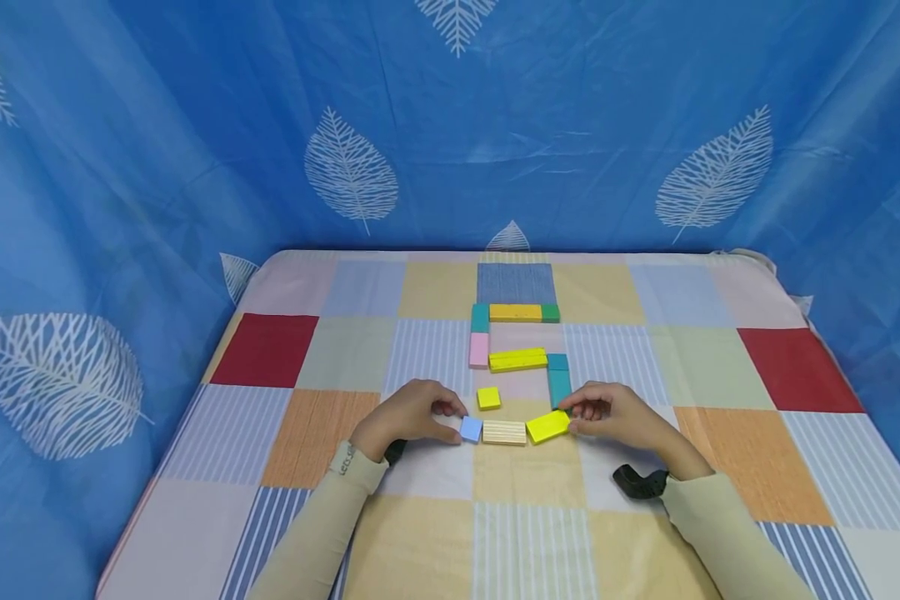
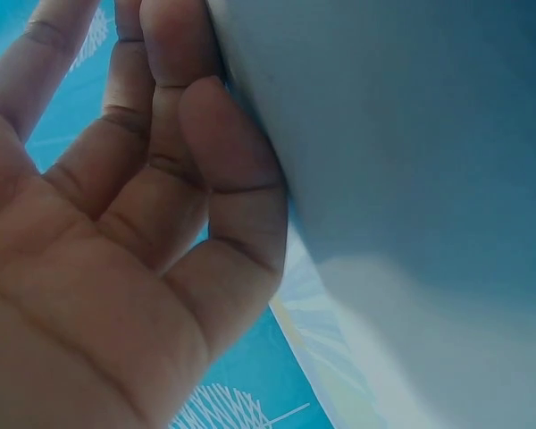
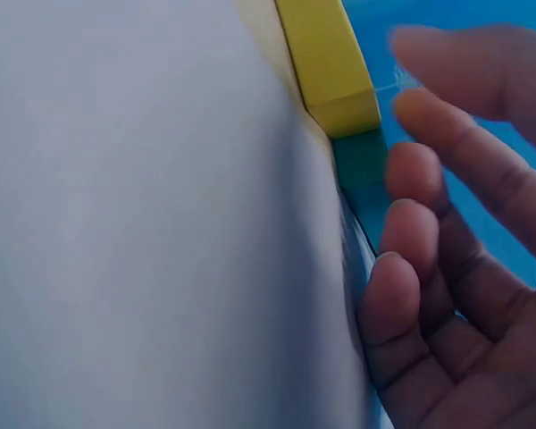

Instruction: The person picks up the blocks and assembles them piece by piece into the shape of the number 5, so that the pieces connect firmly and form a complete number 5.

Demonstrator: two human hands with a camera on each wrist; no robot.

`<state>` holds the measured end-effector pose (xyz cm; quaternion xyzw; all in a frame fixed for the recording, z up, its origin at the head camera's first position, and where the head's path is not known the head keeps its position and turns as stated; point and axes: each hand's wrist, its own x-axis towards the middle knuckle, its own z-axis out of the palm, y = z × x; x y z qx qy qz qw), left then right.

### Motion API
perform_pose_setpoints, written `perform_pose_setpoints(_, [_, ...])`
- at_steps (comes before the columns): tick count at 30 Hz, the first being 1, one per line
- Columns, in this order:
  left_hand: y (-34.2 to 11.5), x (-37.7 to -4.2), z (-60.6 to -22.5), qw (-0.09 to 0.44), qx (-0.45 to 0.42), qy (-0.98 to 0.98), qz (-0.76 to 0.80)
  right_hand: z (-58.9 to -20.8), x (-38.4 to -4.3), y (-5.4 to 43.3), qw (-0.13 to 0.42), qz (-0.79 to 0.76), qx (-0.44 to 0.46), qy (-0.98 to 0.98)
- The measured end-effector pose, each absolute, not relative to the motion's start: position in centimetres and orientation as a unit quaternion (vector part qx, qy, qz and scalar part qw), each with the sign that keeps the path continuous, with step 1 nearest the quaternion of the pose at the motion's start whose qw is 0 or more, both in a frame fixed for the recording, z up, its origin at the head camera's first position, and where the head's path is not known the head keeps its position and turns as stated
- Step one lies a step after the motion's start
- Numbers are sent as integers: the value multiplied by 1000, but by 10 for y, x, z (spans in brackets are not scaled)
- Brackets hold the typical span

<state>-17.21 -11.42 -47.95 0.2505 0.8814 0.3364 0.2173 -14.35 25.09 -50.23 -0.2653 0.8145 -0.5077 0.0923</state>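
Observation:
In the head view my left hand pinches a small blue block, its thumb and index fingertips at the block's left side. That block is out of sight in the left wrist view, where curled fingers show. My right hand is at the right end of a slanted bright yellow block. The right wrist view shows a narrow gap between its loosely bent fingers and the yellow block. Between the blue and yellow blocks lies a striped wooden-coloured block.
Just behind sits a small yellow block. Farther back, teal blocks, a long yellow piece, a pink block, an orange-yellow block and a green block form a winding line on the patchwork cloth. Blue curtains surround the table.

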Motion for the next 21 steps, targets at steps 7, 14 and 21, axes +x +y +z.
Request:
perform_pose_setpoints(7, [-114, -171, -479, 219, 257, 877, 340, -505, -142, 251, 85, -492, -275, 822])
perform_pose_setpoints(14, [-120, -173, -479, 221, 274, 870, 345, -503, -142, 249, 97, -483, -248, 834])
perform_pose_setpoints(21, [-117, -181, -477, 181, 282, 876, 347, -505, -142, 250, 82, -486, -263, 829])
